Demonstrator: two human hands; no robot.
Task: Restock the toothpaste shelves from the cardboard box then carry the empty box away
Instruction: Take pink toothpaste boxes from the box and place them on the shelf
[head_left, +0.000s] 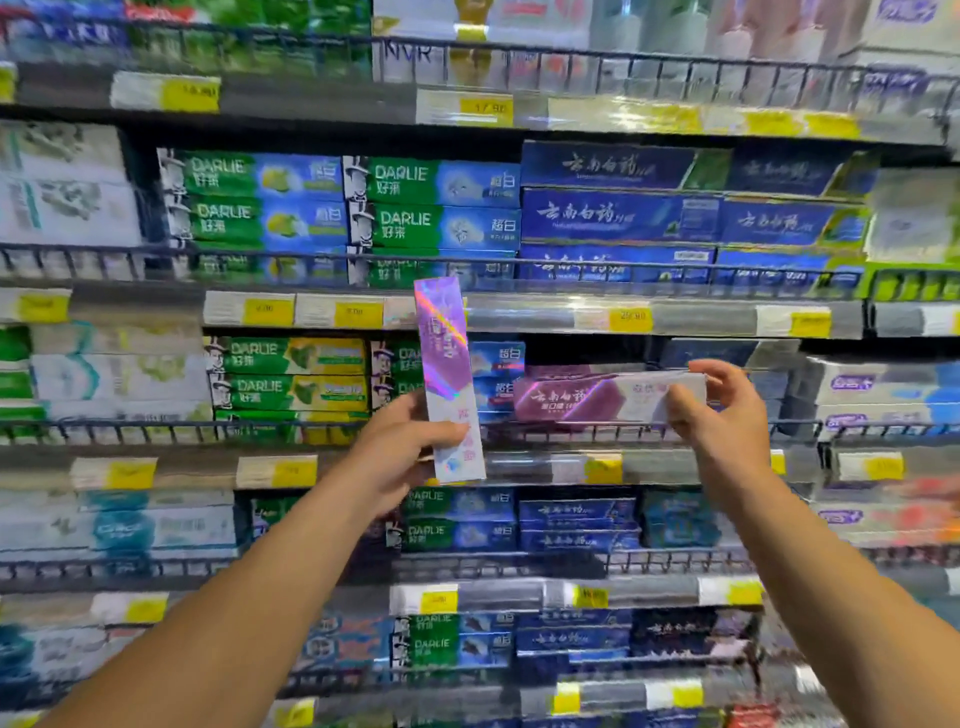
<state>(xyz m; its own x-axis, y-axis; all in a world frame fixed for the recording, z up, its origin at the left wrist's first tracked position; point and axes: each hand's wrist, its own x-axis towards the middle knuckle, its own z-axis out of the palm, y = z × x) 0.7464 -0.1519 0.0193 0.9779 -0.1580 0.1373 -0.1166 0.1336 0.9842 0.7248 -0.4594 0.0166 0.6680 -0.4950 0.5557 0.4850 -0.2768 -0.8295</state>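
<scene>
Two bare forearms reach up from the bottom edge. Left hand (400, 447) grips an upright purple holographic toothpaste box (449, 379) in front of the shelf rail (208, 428). Right hand (719, 402) pinches the end of a second purple box (602, 397), lying flat on the shelf above the wire rail, w/ green Darlie boxes (296, 374) to the left. Price tags (631, 317) blurred, unreadable. No cardboard box in view.

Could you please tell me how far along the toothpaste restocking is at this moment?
Done: a purple carton already lies in the third-row slot. In hand: the right hand is setting a purple toothpaste box onto it, while the left hand holds an upright purple box, waiting. Left: shelving that one. The cardboard box is out of view, so its remaining contents and removal can't be judged.
</scene>
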